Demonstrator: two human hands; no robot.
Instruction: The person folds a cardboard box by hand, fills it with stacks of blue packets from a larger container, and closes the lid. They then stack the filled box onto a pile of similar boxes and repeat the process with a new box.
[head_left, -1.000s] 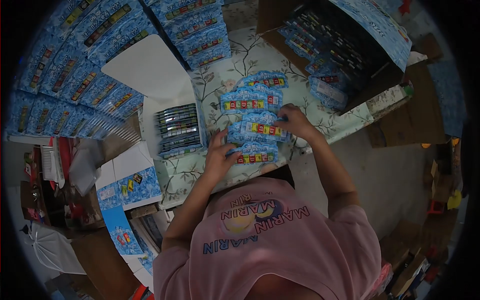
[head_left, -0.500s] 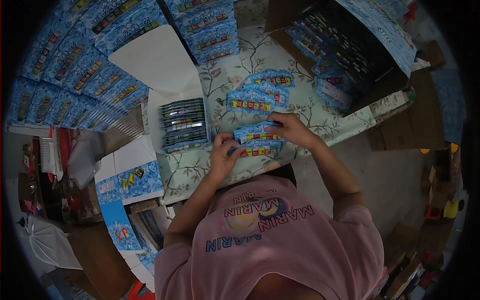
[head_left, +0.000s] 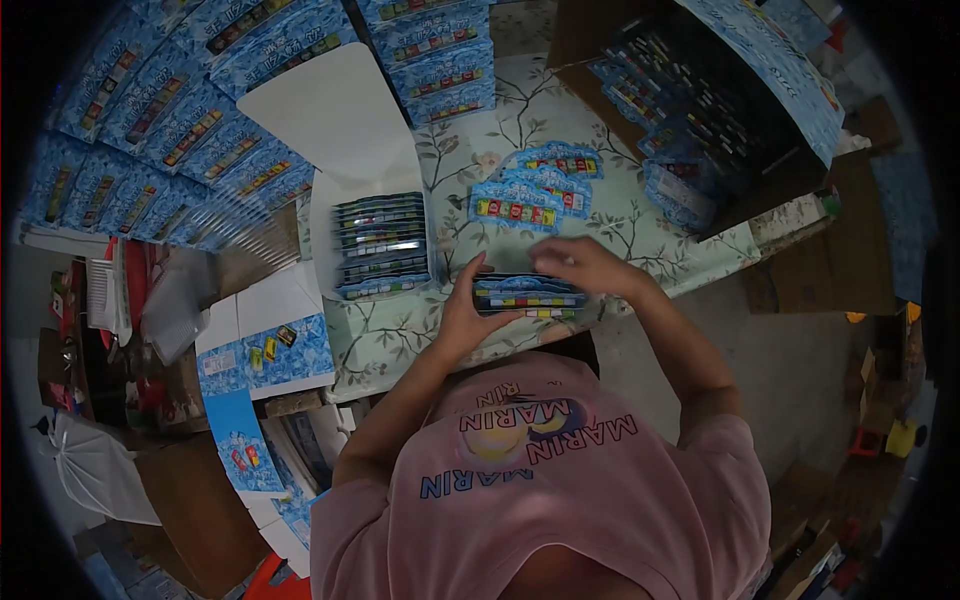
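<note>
Left fingers clasping packet stack, right fingers (blurred) unclear, white box holding packets

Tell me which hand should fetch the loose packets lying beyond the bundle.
Probably the right hand: it looks freer, near the far edge of the bundle, close to the loose packets. The left hand steadies the bundle's left end. Blur hides whether the right's fingers touch it.
</note>
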